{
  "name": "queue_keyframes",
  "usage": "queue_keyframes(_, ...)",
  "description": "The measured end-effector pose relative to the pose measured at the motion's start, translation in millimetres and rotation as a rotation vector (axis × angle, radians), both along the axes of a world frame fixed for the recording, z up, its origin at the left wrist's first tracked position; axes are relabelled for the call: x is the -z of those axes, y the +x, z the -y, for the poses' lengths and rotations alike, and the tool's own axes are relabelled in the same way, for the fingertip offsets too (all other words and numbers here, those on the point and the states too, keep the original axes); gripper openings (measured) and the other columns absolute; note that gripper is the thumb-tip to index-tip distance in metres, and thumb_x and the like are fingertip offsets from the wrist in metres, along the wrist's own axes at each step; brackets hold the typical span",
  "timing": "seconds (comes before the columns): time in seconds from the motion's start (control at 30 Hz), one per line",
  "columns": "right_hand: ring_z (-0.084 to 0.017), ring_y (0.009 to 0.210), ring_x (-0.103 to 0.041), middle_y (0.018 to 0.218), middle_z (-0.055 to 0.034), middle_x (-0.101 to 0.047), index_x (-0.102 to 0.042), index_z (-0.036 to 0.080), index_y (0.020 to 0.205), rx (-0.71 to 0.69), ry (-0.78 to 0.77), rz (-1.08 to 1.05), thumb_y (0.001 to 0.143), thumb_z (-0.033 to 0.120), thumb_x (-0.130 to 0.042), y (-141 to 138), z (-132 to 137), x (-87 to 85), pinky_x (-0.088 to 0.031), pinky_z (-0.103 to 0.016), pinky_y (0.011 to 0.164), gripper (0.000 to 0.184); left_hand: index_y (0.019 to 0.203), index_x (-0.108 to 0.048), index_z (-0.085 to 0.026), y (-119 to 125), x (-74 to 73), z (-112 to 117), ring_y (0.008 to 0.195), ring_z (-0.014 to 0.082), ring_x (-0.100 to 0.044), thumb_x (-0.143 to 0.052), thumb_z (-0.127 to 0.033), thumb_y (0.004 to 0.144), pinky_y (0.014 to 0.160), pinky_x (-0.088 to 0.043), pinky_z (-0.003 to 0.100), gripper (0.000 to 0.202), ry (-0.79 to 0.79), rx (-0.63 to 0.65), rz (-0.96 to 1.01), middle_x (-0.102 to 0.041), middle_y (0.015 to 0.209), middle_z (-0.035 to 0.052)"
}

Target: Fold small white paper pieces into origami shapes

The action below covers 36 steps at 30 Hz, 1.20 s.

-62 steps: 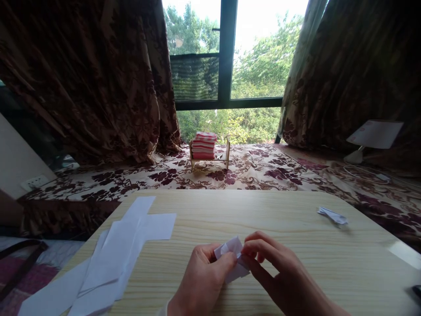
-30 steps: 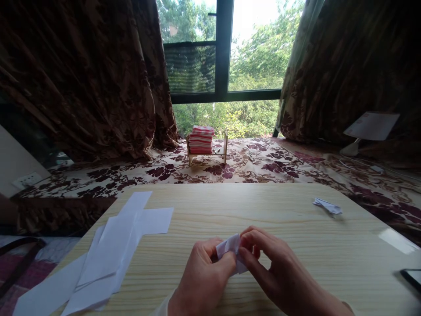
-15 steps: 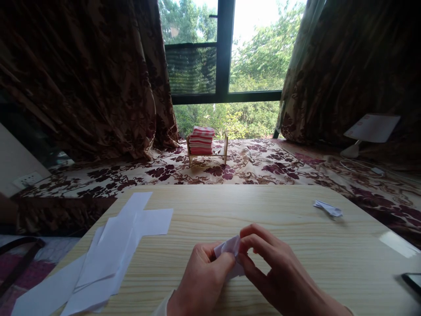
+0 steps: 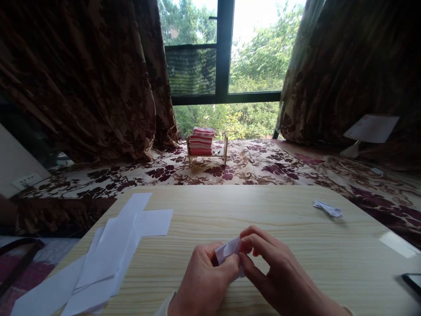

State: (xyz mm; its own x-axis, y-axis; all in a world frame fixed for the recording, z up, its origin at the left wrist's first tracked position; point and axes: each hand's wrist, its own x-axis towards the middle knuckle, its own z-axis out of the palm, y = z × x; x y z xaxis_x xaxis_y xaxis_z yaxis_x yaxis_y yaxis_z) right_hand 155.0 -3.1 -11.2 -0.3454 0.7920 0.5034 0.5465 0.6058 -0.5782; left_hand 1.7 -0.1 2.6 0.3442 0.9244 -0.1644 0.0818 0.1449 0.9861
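Observation:
A small folded piece of white paper (image 4: 226, 249) is held between both hands above the near middle of the wooden table. My left hand (image 4: 205, 276) grips it from the left, its thumb pressed over the front and its fingers behind. My right hand (image 4: 276, 267) pinches the paper's right edge between thumb and fingertips. Part of the paper is hidden behind the left thumb. On the table's left side lie several loose white paper strips (image 4: 108, 250), overlapping. A folded white paper piece (image 4: 328, 209) rests at the far right of the table.
The light wooden table (image 4: 263, 202) has a dark-edged device (image 4: 412, 281) at its right edge. Beyond it, a floral-covered ledge (image 4: 263, 164) carries a small stand (image 4: 226, 151) with folded red-striped cloths (image 4: 201, 141), and a white lamp (image 4: 371, 129) at right.
My left thumb has shifted slightly to the right across the paper, towards my right fingertips. Both hands stay on the paper, and the things on the table have not moved.

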Motion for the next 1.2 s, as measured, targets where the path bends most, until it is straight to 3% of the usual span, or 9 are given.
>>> queue_keyframes(0.2, -0.013, 0.064, -0.054, 0.073, 0.0001, -0.058, -0.052, 0.020, 0.082, 0.049, -0.184, -0.143, 0.085, 0.022, -0.052, 0, 0, -0.8, -0.046, -0.025, 0.059, 0.003, 0.060, -0.054, -0.014, 0, -2.8, 0, 0.061, 0.0125, -0.034, -0.054, -0.033, 0.072, 0.057, -0.029, 0.025, 0.023, 0.013, -0.081, -0.057, -0.040, 0.060, -0.0019)
queue_keyframes(0.33, -0.013, 0.060, -0.052, 0.066, 0.0000, -0.055, -0.053, 0.018, 0.074, 0.005, -0.425, -0.244, 0.087, 0.035, -0.050, 0, -1, -4.0, -0.044, -0.024, 0.055, 0.021, 0.057, -0.053, -0.015, 0, -2.6, 1, 0.064, 0.0138, -0.040, -0.053, -0.032, 0.074, 0.060, -0.034, 0.025, 0.024, 0.104, -0.118, -0.133, -0.044, 0.062, -0.0011)
queue_keyframes(0.43, -0.014, 0.062, -0.050, 0.066, -0.0009, -0.054, -0.055, 0.017, 0.072, -0.044, -0.493, -0.291, 0.088, 0.039, -0.047, 0, -1, -6.3, -0.044, -0.025, 0.056, 0.029, 0.055, -0.052, -0.016, 0, -0.6, 1, 0.065, 0.0141, -0.042, -0.051, -0.030, 0.076, 0.062, -0.034, 0.025, 0.026, 0.174, -0.109, -0.171, -0.046, 0.062, -0.0005)
queue_keyframes(0.77, -0.012, 0.057, -0.047, 0.061, 0.0011, -0.050, -0.050, 0.019, 0.065, -0.030, -0.259, -0.051, 0.091, 0.030, -0.043, 4, 2, -9.5, -0.039, -0.024, 0.053, 0.030, 0.059, -0.055, -0.014, -6, -5.2, -3, 0.055, 0.0100, -0.031, -0.053, -0.033, 0.076, 0.049, -0.023, 0.023, 0.026, 0.050, 0.096, -0.121, -0.037, 0.056, -0.0031)
queue_keyframes(0.97, -0.012, 0.059, -0.050, 0.064, 0.0007, -0.053, -0.051, 0.019, 0.066, -0.070, -0.246, -0.071, 0.093, 0.025, -0.043, 5, -2, -4.8, -0.041, -0.024, 0.055, 0.028, 0.053, -0.051, -0.015, -7, -8.1, -4, 0.054, 0.0103, -0.035, -0.050, -0.028, 0.074, 0.049, -0.026, 0.023, 0.024, 0.085, 0.078, -0.194, -0.040, 0.053, -0.0034)
queue_keyframes(1.13, -0.013, 0.069, -0.055, 0.080, -0.0010, -0.060, -0.057, 0.021, 0.088, 0.036, -0.134, -0.219, 0.093, 0.024, -0.043, 8, -3, -8.7, -0.045, -0.023, 0.062, 0.015, 0.065, -0.062, -0.010, -10, -5.8, -9, 0.058, 0.0118, -0.038, -0.053, -0.034, 0.076, 0.053, -0.029, 0.024, 0.028, 0.067, -0.084, -0.122, -0.046, 0.058, -0.0010)
queue_keyframes(1.2, -0.012, 0.067, -0.054, 0.078, -0.0006, -0.059, -0.056, 0.021, 0.087, 0.012, -0.111, -0.177, 0.090, 0.021, -0.047, 8, -1, -11.3, -0.045, -0.023, 0.060, 0.010, 0.067, -0.064, -0.009, -11, -5.1, -9, 0.060, 0.0125, -0.040, -0.054, -0.037, 0.076, 0.056, -0.030, 0.025, 0.030, 0.057, -0.109, -0.083, -0.050, 0.061, 0.0004)
